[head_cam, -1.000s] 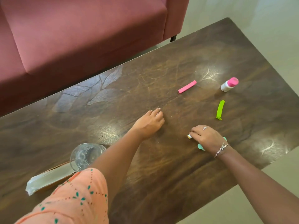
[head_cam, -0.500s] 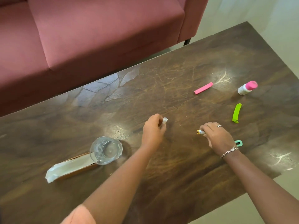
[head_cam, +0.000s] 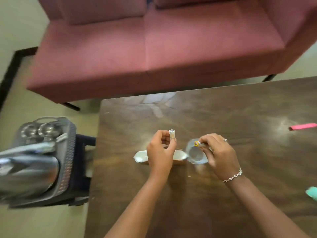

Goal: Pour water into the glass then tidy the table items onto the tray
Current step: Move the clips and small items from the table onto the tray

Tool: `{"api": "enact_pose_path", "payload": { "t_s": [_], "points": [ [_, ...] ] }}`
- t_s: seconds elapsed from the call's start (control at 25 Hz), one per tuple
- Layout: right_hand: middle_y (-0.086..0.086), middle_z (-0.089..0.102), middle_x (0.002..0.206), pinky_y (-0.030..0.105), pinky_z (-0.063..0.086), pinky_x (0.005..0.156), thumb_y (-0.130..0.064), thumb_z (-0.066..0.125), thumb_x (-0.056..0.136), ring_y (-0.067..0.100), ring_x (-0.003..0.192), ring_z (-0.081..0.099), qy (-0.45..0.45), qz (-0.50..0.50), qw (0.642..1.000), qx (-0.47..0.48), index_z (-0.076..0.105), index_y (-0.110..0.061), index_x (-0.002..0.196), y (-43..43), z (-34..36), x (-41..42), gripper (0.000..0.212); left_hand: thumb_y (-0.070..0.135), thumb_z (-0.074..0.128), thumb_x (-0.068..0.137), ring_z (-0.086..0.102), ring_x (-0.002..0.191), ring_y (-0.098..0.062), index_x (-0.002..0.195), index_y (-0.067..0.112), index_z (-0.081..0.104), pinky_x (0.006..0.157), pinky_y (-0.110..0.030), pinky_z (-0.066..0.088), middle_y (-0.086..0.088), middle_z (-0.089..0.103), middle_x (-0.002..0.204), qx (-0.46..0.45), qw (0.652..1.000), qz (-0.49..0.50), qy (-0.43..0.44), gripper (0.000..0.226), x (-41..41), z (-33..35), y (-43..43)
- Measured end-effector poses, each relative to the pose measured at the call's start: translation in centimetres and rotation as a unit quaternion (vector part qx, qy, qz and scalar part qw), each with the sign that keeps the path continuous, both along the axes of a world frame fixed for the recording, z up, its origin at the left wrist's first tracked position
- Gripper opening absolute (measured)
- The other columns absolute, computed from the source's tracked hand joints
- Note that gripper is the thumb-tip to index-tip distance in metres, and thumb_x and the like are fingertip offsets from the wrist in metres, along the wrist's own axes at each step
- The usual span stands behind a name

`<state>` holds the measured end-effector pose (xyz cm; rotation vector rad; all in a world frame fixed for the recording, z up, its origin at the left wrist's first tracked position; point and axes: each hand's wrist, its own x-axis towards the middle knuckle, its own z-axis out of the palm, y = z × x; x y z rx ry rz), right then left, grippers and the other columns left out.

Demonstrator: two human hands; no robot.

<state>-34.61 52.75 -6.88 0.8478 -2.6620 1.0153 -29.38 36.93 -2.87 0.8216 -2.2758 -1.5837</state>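
head view, coffee table [head_cam: 223, 194] before a red sofa [head_cam: 171, 48]. containers: a clear glass [head_cam: 195, 154] stands on the table, its contents not discernible through blur; beside it lies a flat tray [head_cam: 141, 156] with a pale lining, largely hidden behind the left hand; on the floor at left, a grey perforated basket [head_cam: 67, 152] holds metal cups and other shiny steel vessels, blurred. change from the earlier frame: the view has swung leftward, bringing the basket into sight; both hands have risen from the table and drawn together over the glass and tray; the green clip and pink-capped bottle are out of view. left hand [head_cam: 161, 152]: fingers curled, pinching a small white cylinder [head_cam: 172, 133] upright. right hand [head_cam: 217, 155]: fingers curled round a small tube with a yellow-ringed end [head_cam: 196, 143], held directly over the glass mouth. a pink strip [head_cam: 302, 126] and a teal item [head_cam: 312, 191] lie on the table, well apart from the hands, at far right.
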Motion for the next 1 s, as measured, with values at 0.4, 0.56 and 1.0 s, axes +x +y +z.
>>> {"api": "enact_pose_path", "payload": {
  "t_s": [0.4, 0.56, 1.0],
  "points": [
    [0.007, 0.065, 0.078, 0.023, 0.038, 0.065, -0.023, 0.05, 0.083, 0.021, 0.075, 0.055, 0.033, 0.206, 0.977, -0.04, 0.056, -0.014, 0.085, -25.5, 1.3, 5.8, 0.011, 0.012, 0.058, 0.086, 0.059, 0.081, -0.025, 0.09, 0.007, 0.062, 0.072, -0.035, 0.044, -0.01, 0.064, 0.088, -0.205, 0.953, 0.174, -0.138, 0.007, 12.6, -1.6, -26.5],
    [0.008, 0.066, 0.078, 0.026, 0.04, 0.064, -0.024, 0.047, 0.084, 0.027, 0.071, 0.06, 0.036, 0.254, 0.966, -0.023, 0.064, -0.006, 0.081, -33.1, 0.3, 7.8, 0.025, 0.01, 0.046, 0.092, 0.056, 0.095, -0.031, 0.096, 0.004, 0.056, 0.074, -0.036, 0.04, -0.013, 0.059, 0.103, -0.278, 0.921, 0.135, -0.236, 0.012, 13.5, -4.2, -33.7],
    [0.005, 0.065, 0.083, 0.02, 0.04, 0.067, -0.031, 0.042, 0.092, 0.018, 0.077, 0.055, 0.002, 0.244, 0.969, -0.031, 0.063, -0.008, 0.084, -39.2, -5.8, 8.7, 0.033, -0.008, 0.052, 0.08, 0.05, 0.109, -0.032, 0.111, 0.0, 0.053, 0.079, -0.034, 0.05, -0.018, 0.057, 0.115, -0.407, 0.821, -0.1, -0.388, 0.031, 8.3, -13.7, -42.3]
  ]
}}
